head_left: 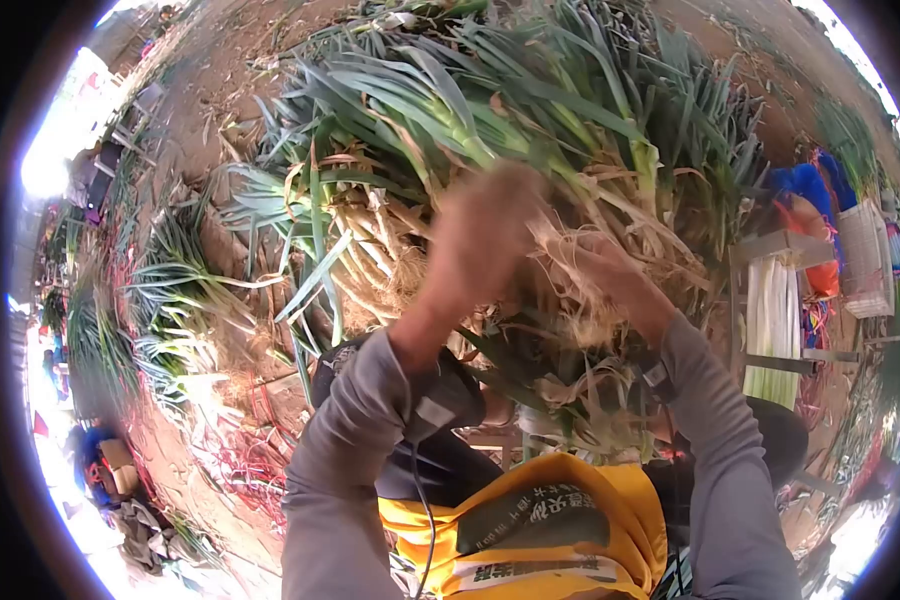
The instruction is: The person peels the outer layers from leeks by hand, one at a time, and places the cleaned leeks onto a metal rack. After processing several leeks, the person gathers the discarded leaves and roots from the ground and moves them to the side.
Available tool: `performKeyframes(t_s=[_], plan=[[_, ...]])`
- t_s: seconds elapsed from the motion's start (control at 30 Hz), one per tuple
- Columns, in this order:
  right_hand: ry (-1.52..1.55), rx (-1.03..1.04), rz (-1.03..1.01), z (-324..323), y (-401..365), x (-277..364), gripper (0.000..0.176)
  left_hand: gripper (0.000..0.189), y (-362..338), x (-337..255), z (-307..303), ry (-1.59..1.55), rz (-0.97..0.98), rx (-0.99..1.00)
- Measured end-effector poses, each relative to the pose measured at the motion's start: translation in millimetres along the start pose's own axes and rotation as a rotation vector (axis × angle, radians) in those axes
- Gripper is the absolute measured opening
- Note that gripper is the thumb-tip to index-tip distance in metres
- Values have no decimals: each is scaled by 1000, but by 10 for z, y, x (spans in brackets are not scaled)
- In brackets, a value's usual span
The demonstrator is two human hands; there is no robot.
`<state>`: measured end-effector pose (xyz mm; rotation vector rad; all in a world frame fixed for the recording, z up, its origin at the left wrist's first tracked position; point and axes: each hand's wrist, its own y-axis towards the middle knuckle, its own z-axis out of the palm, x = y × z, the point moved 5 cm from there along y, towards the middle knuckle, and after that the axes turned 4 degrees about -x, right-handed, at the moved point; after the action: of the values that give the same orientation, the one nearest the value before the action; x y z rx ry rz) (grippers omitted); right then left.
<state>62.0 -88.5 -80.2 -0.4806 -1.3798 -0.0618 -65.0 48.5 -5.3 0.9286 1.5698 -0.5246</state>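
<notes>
A large pile of leeks (470,110) with long green leaves and pale, rooty ends lies in front of me. Over its middle is my left hand (490,225), smeared by motion, so its fingers cannot be made out. Just to the right, my right hand (605,275) has its fingers closed around the dry, stringy outer layers of a leek (560,250). Both hands are close together above the roots. Peeled leaf scraps (590,400) lie below them, near my knees.
Smaller leeks (185,320) and red ties (245,460) lie on the ground at the left. On the right, a metal rack (775,245) holds trimmed white leeks (773,320), beside blue and orange bags (810,220) and a white crate (865,260).
</notes>
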Motion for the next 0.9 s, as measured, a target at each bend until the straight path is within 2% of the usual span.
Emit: performKeyframes(t_s=[0.03, 0.07, 0.1, 0.17, 0.23, 0.27, 0.33, 0.37, 0.43, 0.5, 0.57, 0.6, 0.67, 0.7, 0.77, 0.83, 0.9], plan=[[-212, 31, -38, -76, -64, 20, 35, 33, 96, 59, -170, -432, -101, -313], [-230, 36, -309, -97, -206, 130, 35, 39, 160, 119, -303, -494, -180, -503], [-229, 26, -314, -94, -362, 197, 35, 45, 231, 330, -407, -584, -292, -570], [-410, -19, -231, -55, -685, 295, 36, 48, 394, 713, -443, -844, -430, -532], [-346, -83, -147, -25, -907, 85, 40, 41, 469, 467, -322, -838, -402, -457], [-589, -187, -284, -45, -1022, 17, 44, 35, 504, 339, -244, -835, -369, -386], [-866, -275, -468, -94, -1178, -121, 56, 32, 526, 457, -130, -823, -359, -392], [-863, -284, -466, -102, -1190, -203, 56, 30, 566, 508, -105, -814, -331, -407], [-937, -370, -666, -65, -1291, -271, 59, 30, 561, 367, -13, -885, -317, -346], [-980, -443, -618, -105, -1237, -383, 59, 43, 555, -82, 117, -890, -102, -93], [-1020, -515, -566, -101, -1102, -418, 59, 39, 576, -159, 251, -884, -134, -118], [-730, -531, -594, -163, -943, -361, 59, 40, 619, -161, 326, -811, -118, -180], [-516, -593, -653, -148, -637, -95, 57, 37, 601, -199, 413, -738, -71, -272], [-599, -656, -705, -122, -513, 222, 55, 37, 608, -218, 452, -735, -69, -261], [-289, -559, -425, -126, -267, 649, 45, 32, 613, -246, 519, -724, -114, -156], [-165, -511, -453, -173, -201, 961, 40, 31, 593, -329, 563, -726, -87, -188], [-43, -456, -471, -109, -150, 1010, 36, 30, 585, -358, 540, -731, -68, -227]])
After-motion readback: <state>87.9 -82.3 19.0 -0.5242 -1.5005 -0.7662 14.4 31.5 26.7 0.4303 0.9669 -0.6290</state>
